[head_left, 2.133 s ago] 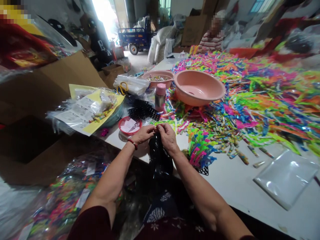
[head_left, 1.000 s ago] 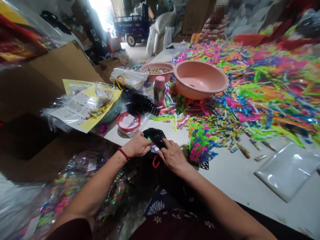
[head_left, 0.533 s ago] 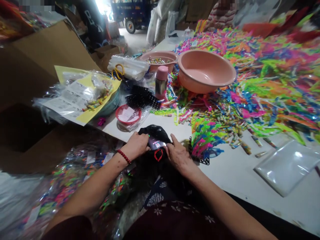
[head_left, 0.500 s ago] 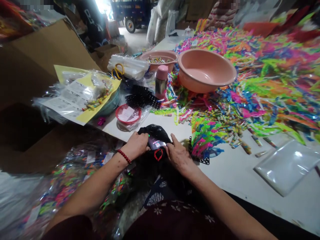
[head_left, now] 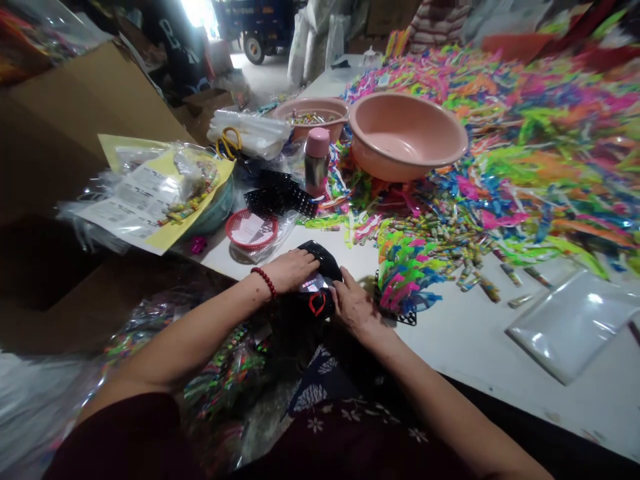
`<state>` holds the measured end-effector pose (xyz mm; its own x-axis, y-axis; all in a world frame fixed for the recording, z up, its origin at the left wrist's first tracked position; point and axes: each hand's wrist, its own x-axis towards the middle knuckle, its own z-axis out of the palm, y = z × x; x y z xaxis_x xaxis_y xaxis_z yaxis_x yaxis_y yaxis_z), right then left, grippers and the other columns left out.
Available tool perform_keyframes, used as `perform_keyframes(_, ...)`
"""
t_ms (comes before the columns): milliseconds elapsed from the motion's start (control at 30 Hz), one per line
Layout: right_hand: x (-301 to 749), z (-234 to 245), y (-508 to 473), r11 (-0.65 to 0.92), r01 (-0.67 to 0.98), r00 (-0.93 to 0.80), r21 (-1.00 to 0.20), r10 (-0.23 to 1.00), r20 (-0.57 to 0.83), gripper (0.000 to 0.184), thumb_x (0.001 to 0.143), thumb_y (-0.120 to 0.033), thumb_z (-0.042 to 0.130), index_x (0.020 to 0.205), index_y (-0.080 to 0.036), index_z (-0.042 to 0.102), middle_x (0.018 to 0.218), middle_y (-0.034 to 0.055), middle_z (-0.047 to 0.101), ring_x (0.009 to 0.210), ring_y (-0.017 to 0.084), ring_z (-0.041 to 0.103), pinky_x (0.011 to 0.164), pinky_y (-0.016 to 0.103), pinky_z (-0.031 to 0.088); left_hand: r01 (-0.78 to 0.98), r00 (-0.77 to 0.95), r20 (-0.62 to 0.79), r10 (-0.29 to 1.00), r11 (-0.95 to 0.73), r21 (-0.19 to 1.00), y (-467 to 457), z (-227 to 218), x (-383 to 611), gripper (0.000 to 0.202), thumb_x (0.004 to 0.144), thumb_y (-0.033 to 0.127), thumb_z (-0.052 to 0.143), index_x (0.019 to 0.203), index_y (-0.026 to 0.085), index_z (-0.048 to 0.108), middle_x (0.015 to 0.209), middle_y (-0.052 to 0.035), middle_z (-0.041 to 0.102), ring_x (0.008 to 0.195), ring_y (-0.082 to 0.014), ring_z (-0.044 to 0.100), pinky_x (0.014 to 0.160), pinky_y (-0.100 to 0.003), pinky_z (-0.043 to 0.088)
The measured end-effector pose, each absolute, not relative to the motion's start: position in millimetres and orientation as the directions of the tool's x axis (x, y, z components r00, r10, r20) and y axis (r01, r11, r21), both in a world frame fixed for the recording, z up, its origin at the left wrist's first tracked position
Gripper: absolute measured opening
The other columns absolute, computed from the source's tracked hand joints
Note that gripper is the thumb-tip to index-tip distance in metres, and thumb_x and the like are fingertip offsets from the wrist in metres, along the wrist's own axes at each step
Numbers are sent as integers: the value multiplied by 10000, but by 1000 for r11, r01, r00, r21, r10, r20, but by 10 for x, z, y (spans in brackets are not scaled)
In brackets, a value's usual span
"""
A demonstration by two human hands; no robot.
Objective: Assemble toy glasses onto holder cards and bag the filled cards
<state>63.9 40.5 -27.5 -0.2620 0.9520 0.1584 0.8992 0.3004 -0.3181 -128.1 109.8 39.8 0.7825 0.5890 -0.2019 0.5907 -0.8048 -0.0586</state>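
In front of my body, at the table's near edge, is a black plastic bag (head_left: 327,265). A dark, flat object with lit lettering (head_left: 311,283) shows in its opening, and a red loop (head_left: 317,303) lies just below. My left hand (head_left: 295,270), with a red bead bracelet (head_left: 265,282) at the wrist, lies over the bag's left side, fingers bent over its edge. My right hand (head_left: 356,303) grips the bag's right side, thumb upward; its other fingers are partly hidden. Close by on the right, bright plastic pieces (head_left: 405,270) lie on a black perforated tray (head_left: 407,319).
A pink basin (head_left: 367,160), a pink-capped flask (head_left: 317,163) and a red basket (head_left: 273,233) stand beyond my hands. Colourful plastic pieces (head_left: 540,160) heap up at right. Clear bags (head_left: 565,327) lie at front right. Yellow-handled scissors (head_left: 231,141) and a cardboard box (head_left: 100,100) are left.
My left hand has shifted right and flattened across the bag, covering more of the lit object. The bag's opening looks narrower. My right hand stays at its right side.
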Motion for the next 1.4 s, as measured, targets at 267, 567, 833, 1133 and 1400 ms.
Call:
perform_keyframes(267,683,-327,375,353,855,-281,-380,931,232,337,1002,-294,394,1102,-149,681,1449,190,492,1126,273,632,930,405,546,482,838,-214,501,-865,-137,1208,310,-1291,162,953,143,457,1043,110,588,1029,-129,616,959,-263,549,854,-381,402)
perform_keyframes(567,720,-68,280,660,649,-533,-378,749,392,420,861,-510,648,1104,-169,673,1490,169,453,1402,343,336,1151,591,269,372,893,-267,363,-928,-19,1430,365,-1376,542,667,189,740,1172,118,557,1178,-172,582,1092,-308,520,981,-386,372)
perform_keyframes(833,745,0,195,747,569,-632,-345,665,398,334,909,-496,590,1069,-209,648,1126,94,675,1319,303,412,1170,615,111,371,876,-346,335,-928,41,1414,470,-1341,557,655,321,775,1139,131,575,1124,-154,597,1020,-307,551,873,-371,428)
perform_keyframes(1133,662,-122,225,776,594,-682,-213,626,378,147,934,-156,472,902,-192,611,902,53,619,946,211,518,1132,516,219,551,772,-347,533,-833,-53,1370,587,-1300,564,704,477,716,1093,85,604,1024,-165,612,933,-322,590,818,-394,468)
perform_keyframes(1400,250,-42,199,791,594,-726,-151,607,325,289,931,-112,421,1174,-53,566,948,143,628,879,254,530,964,465,386,736,616,-350,705,-674,-63,1360,583,-1177,576,712,569,685,1053,111,611,1017,-158,614,856,-332,643,723,-400,512)
